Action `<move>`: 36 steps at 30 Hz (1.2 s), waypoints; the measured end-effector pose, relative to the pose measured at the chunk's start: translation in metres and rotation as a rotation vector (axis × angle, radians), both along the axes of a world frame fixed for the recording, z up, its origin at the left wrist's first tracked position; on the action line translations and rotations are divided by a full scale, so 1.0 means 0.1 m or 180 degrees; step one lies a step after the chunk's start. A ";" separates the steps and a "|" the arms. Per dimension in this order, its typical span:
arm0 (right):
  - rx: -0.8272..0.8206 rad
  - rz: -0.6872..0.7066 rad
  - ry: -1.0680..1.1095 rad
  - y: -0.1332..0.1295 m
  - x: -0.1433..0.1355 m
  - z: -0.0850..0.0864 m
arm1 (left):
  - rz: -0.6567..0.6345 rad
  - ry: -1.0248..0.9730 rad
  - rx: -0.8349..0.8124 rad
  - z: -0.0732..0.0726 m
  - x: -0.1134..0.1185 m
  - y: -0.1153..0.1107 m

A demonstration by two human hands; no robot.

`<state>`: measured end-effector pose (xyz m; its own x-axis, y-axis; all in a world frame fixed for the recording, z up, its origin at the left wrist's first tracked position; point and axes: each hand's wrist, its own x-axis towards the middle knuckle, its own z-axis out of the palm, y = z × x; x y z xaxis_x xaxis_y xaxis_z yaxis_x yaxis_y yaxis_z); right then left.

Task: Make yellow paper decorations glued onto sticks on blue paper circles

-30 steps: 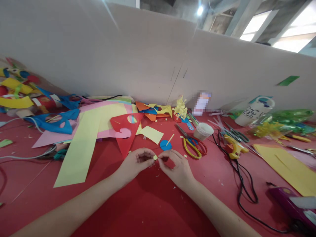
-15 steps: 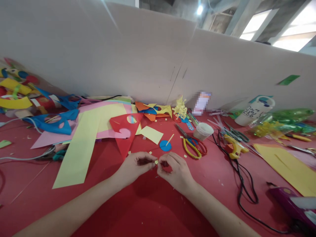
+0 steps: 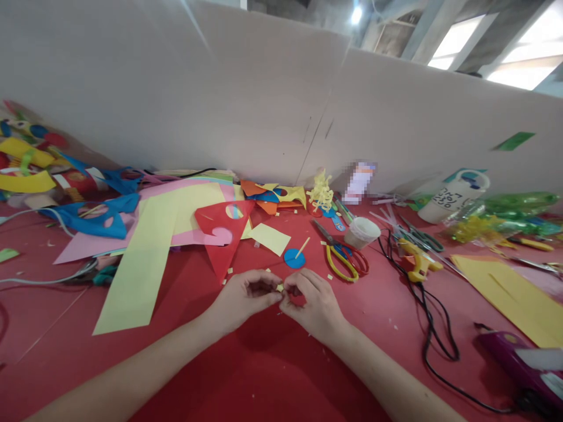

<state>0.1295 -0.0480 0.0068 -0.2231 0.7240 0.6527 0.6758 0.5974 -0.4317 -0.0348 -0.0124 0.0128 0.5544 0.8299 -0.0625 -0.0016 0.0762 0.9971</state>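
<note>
A tiny yellow piece is pinched between the fingertips of my left hand and my right hand, which meet just above the red table. Beyond my fingers lies a blue disc with a small wooden stick resting on it. A pale yellow paper rectangle is behind and left of the disc. Small yellow scraps are scattered around my hands. Scissors with yellow and red handles lie to the right of the disc.
Left are a long pale yellow strip, a red cut sheet and blue scraps. Right stand a white cup and a white bottle. A yellow glue gun, its black cord and a purple device lie nearer.
My fingertips have come slightly closer together around the yellow piece. Both hands stay in nearly the same place.
</note>
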 end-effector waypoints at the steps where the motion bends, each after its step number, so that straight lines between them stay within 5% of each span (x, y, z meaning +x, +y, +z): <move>1: -0.0025 -0.0004 0.0014 0.00 0.00 0.00 | 0.0010 -0.0006 0.0019 -0.01 0.00 0.00; 12: -0.0491 -0.0051 0.0516 0.04 0.04 0.00 | 0.0221 0.0339 0.0500 -0.03 -0.05 0.05; 36: -0.0197 0.0077 0.0197 0.01 -0.01 0.02 | 0.0037 0.0390 0.0357 0.08 -0.02 0.00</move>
